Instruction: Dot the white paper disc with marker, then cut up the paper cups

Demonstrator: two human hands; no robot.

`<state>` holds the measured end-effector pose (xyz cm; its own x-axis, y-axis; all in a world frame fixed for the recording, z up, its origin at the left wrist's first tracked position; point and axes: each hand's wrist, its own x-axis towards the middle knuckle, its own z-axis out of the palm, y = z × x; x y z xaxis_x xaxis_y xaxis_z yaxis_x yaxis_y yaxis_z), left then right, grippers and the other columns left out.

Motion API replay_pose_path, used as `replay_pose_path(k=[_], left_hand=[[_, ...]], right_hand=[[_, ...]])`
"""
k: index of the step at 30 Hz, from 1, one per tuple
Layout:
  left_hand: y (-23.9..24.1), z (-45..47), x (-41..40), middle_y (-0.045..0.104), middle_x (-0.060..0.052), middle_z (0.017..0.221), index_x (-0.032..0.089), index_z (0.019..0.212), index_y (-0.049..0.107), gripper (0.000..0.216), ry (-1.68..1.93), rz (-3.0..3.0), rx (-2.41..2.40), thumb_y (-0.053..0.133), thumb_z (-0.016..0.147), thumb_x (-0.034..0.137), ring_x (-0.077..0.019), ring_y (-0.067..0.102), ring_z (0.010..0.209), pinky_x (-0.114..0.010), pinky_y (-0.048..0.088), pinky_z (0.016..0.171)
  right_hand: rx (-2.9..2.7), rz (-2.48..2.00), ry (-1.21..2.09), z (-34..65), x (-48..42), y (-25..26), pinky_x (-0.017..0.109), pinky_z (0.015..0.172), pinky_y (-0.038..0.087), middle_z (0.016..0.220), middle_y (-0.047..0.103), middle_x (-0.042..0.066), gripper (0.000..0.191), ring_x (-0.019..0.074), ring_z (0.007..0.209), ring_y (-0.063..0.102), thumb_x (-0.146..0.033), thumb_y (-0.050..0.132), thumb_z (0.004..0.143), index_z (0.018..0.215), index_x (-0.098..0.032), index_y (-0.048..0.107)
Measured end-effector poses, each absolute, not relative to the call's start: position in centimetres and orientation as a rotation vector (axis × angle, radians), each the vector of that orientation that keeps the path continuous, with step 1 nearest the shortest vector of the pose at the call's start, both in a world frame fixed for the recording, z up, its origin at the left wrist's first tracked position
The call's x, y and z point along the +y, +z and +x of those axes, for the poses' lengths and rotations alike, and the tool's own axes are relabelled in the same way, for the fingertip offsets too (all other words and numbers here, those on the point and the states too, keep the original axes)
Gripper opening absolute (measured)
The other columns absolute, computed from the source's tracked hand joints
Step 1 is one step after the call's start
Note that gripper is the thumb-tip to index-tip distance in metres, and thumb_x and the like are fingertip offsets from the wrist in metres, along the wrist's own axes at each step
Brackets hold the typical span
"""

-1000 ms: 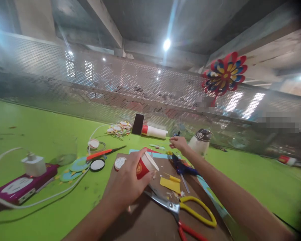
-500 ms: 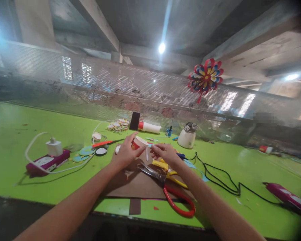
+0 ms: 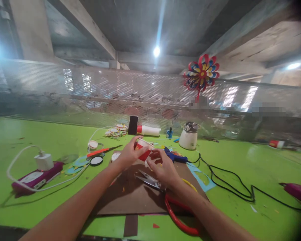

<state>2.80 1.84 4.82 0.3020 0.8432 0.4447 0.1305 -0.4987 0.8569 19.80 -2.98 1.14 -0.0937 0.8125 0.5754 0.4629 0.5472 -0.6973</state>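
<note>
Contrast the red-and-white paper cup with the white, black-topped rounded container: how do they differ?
The red-and-white paper cup is tilted in the left hand; the white, black-topped container stands upright. The cup's mouth is open; the container has a top. Both show some white.

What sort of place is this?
It looks like a craft workspace, perhaps a workshop: the left hand holds a red-and-white paper cup, and scissors and what appears to be a blue hot-glue gun lie nearby.
</note>
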Motion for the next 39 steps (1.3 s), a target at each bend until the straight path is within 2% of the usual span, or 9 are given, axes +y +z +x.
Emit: replay_pose_path(k=[5, 8, 12, 14, 18, 27, 29, 33, 39], left_hand=[[3.9, 2.0, 1.3, 0.063, -0.014, 0.124, 0.017, 0.141, 0.037, 0.078, 1.257, 1.889, 0.756, 0.073, 0.075, 0.04, -0.0231, 0.064, 0.105, -0.039, 0.05, 0.094], [4.0, 1.5, 1.1, 0.06, -0.013, 0.13, 0.02, 0.145, 0.035, 0.086, 1.27, 1.996, 0.793, 0.077, 0.071, 0.033, -0.0255, 0.062, 0.113, -0.041, 0.048, 0.1], [3.8, 1.2, 0.9, 0.058, -0.011, 0.135, 0.023, 0.146, 0.036, 0.082, 1.204, 2.261, 0.919, 0.073, 0.073, 0.029, -0.0278, 0.058, 0.119, -0.045, 0.044, 0.105], [3.4, 1.3, 1.0, 0.054, -0.01, 0.14, 0.025, 0.146, 0.036, 0.08, 1.187, 2.364, 0.913, 0.07, 0.074, 0.024, -0.0281, 0.054, 0.125, -0.047, 0.041, 0.108], [2.7, 1.4, 1.4, 0.047, -0.01, 0.146, 0.025, 0.146, 0.036, 0.08, 1.21, 2.462, 0.862, 0.064, 0.072, 0.014, -0.0266, 0.048, 0.131, -0.049, 0.036, 0.112], [3.2, 1.3, 1.7, 0.06, -0.012, 0.131, 0.019, 0.129, 0.052, 0.062, 1.155, 2.358, 1.012, 0.066, 0.069, 0.014, -0.0278, 0.058, 0.118, -0.05, 0.043, 0.105], [3.5, 1.2, 1.6, 0.062, -0.012, 0.125, 0.018, 0.125, 0.054, 0.061, 1.177, 2.284, 1.034, 0.071, 0.066, 0.017, -0.0282, 0.061, 0.113, -0.049, 0.046, 0.101], [3.8, 1.1, 1.9, 0.065, -0.01, 0.111, 0.018, 0.123, 0.048, 0.068, 1.166, 1.913, 0.905, 0.08, 0.064, 0.031, -0.0242, 0.067, 0.093, -0.043, 0.055, 0.085], [4.3, 0.8, 2.1, 0.066, -0.009, 0.1, 0.014, 0.108, 0.052, 0.057, 1.241, 1.583, 0.787, 0.081, 0.067, 0.042, -0.0189, 0.066, 0.083, -0.036, 0.055, 0.077]], right_hand=[[-1.653, -1.107, 0.521, 19.8, -3.0, 1.5, 0.038, 0.077, 0.055, 0.099, 0.068, 0.009, 0.053, 0.0218, 0.087, 0.066, -0.048, 0.064, 0.083, 0.123, -0.018, 0.049], [-1.649, -1.09, 0.606, 19.7, -3.1, 1.4, 0.038, 0.077, 0.055, 0.101, 0.069, 0.009, 0.055, 0.0227, 0.09, 0.067, -0.05, 0.062, 0.085, 0.128, -0.019, 0.048], [-1.667, -1.062, 0.588, 19.4, -3.3, 1.1, 0.037, 0.076, 0.056, 0.104, 0.07, 0.009, 0.058, 0.0222, 0.089, 0.067, -0.046, 0.062, 0.085, 0.135, -0.02, 0.045], [-1.73, -1.065, 0.493, 19.3, -3.3, 0.8, 0.035, 0.073, 0.055, 0.105, 0.07, 0.01, 0.05, 0.0219, 0.087, 0.067, -0.043, 0.063, 0.085, 0.128, -0.02, 0.055], [-1.824, -1.076, 0.331, 19.3, -3.0, 0.1, 0.034, 0.068, 0.055, 0.095, 0.069, 0.01, 0.026, 0.0211, 0.081, 0.066, -0.039, 0.06, 0.088, 0.099, -0.02, 0.073], [-1.748, -1.076, 0.316, 19.9, -2.5, 0.4, 0.031, 0.067, 0.053, 0.093, 0.068, 0.009, 0.025, 0.0197, 0.079, 0.064, -0.038, 0.059, 0.089, 0.095, -0.019, 0.073], [-1.744, -1.089, 0.317, 20.1, -2.5, 0.5, 0.031, 0.067, 0.052, 0.092, 0.069, 0.009, 0.024, 0.0198, 0.079, 0.064, -0.038, 0.059, 0.088, 0.094, -0.019, 0.072], [-1.722, -1.117, 0.36, 20.5, -2.1, 0.6, 0.031, 0.069, 0.052, 0.09, 0.071, 0.008, 0.026, 0.0205, 0.08, 0.065, -0.038, 0.058, 0.088, 0.097, -0.018, 0.071], [-1.725, -1.096, 0.391, 20.7, -1.8, 0.4, 0.032, 0.072, 0.052, 0.097, 0.074, 0.007, 0.025, 0.021, 0.085, 0.066, -0.028, 0.057, 0.086, 0.103, -0.02, 0.073]])
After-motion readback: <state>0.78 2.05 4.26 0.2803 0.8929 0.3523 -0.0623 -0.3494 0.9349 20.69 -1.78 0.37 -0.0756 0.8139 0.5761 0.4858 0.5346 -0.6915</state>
